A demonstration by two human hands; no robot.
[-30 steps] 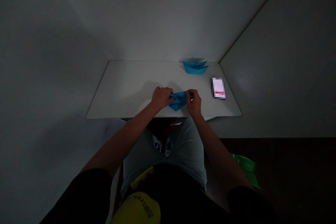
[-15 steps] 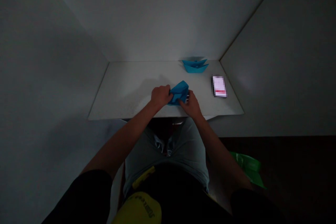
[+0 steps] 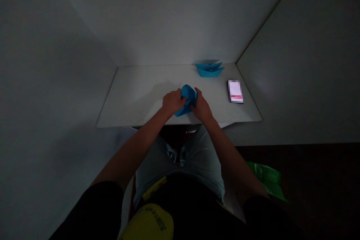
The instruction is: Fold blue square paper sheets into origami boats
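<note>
A partly folded piece of blue paper point(image 3: 186, 92) is held between both hands, over the front part of the white table point(image 3: 132, 93). My left hand point(image 3: 172, 103) is closed on its left side, with the thumb pressed onto the paper. On the right side, my right hand point(image 3: 203, 105) pinches it, thumb in front and fingers behind. The paper bulges open at the top, and its lower corner points down to the left. Parts of it are hidden by my fingers.
Two nested-looking blue paper boats point(image 3: 210, 70) stand at the back right of the table, against the wall. A phone with a lit, blurred screen point(image 3: 235, 91) lies near the right edge. Something green and shiny point(image 3: 268, 180) is on the dark floor at right.
The blue paper has turned and opened out into a rounder shape between my hands. My right hand has shifted slightly up and left; my left hand has hardly moved.
</note>
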